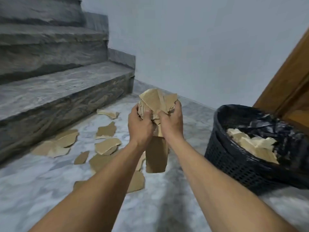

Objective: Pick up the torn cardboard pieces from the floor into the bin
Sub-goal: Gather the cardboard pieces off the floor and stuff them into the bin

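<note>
One bundle of torn cardboard pieces [157,104], gripped by left hand [139,126] and right hand [172,122] together, both curled round it, above the floor [41,190]. Loose pieces [107,145]: scattered on the floor left of and beneath the hands. Bin [234,158]: right of the hands, black-lined, cardboard scraps [254,144] inside. Stairs [58,84]: beyond the left hand.

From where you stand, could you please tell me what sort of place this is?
Probably an indoor stair landing, likely a home: grey stone stairs on the left, a wooden door on the right, a marble-look floor.
</note>
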